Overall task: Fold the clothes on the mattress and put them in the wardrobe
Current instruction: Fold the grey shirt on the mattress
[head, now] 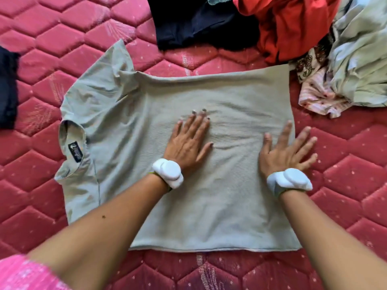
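Observation:
A grey-green T-shirt point(146, 126) lies spread flat on the red quilted mattress point(345, 185), collar to the left, hem to the right, one sleeve sticking up at the far left. My left hand point(189, 139) presses flat on the middle of the shirt, fingers straight. My right hand point(287, 149) lies flat with spread fingers on the shirt's right edge, fingertips reaching over the mattress. Both wrists wear white bands.
A heap of unfolded clothes sits at the far side: a black garment point(188, 24), a red one point(289, 24), a pale green one point(360, 59) and a patterned pink one point(314, 95). Another dark garment point(7, 88) lies at the left edge.

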`<state>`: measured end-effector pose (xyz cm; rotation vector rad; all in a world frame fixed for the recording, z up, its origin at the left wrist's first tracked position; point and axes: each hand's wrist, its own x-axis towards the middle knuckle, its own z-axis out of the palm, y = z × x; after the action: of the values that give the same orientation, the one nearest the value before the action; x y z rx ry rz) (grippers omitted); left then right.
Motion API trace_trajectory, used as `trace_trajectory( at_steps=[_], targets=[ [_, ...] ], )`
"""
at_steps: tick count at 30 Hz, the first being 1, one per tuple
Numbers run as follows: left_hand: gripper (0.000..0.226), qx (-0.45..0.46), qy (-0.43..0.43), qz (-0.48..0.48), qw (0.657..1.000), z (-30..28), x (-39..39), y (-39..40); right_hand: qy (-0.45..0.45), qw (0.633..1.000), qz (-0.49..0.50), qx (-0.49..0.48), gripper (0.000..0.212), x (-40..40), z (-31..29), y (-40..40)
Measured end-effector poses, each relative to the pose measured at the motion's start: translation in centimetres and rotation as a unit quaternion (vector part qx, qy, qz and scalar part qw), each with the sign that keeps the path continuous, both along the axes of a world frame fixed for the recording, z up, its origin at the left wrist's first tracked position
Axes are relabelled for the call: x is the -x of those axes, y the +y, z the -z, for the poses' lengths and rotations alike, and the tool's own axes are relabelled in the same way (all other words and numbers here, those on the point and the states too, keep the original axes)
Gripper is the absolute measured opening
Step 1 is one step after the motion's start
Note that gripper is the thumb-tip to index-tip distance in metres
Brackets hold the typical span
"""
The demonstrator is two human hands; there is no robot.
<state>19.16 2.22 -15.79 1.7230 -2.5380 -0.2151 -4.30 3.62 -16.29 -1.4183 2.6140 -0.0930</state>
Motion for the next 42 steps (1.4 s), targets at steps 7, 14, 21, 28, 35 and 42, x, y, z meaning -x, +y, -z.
trace_trajectory(
  at_steps=[7, 14, 21, 28, 35, 42],
  targets=[
    [0.067, -0.015, -0.035, -0.176, 0.984, 0.5, -8.0, 0.5, -0.011, 0.887, -0.454, 0.087, 0.063, -10.3, -0.4, -1.7],
    [0.068, 0.014, 0.000, -0.239, 0.971, -0.1, -13.7, 0.3, 0.009, 0.958, -0.283, 0.050, 0.067, -12.1, 1.4, -3.0],
    [0.069, 0.021, 0.017, -0.589, 0.808, -2.0, -20.3, -2.7, -0.059, 0.894, -0.443, 0.042, 0.065, -19.0, -1.3, -9.3],
    [0.046, 0.045, -0.064, -0.595, 0.800, -0.4, -26.6, 2.1, -0.044, 0.946, -0.321, -0.020, 0.060, -22.0, -0.7, -15.8],
    [0.060, 0.037, -0.026, -0.492, 0.869, -1.9, -25.2, -6.0, -0.060, 0.905, -0.420, -0.014, 0.065, -26.2, -3.3, -17.6],
    [0.047, -0.043, 0.054, -0.490, 0.869, -3.1, -25.4, -13.1, -0.289, 0.858, -0.384, -0.180, 0.027, -31.5, -5.7, -21.1]
  ],
)
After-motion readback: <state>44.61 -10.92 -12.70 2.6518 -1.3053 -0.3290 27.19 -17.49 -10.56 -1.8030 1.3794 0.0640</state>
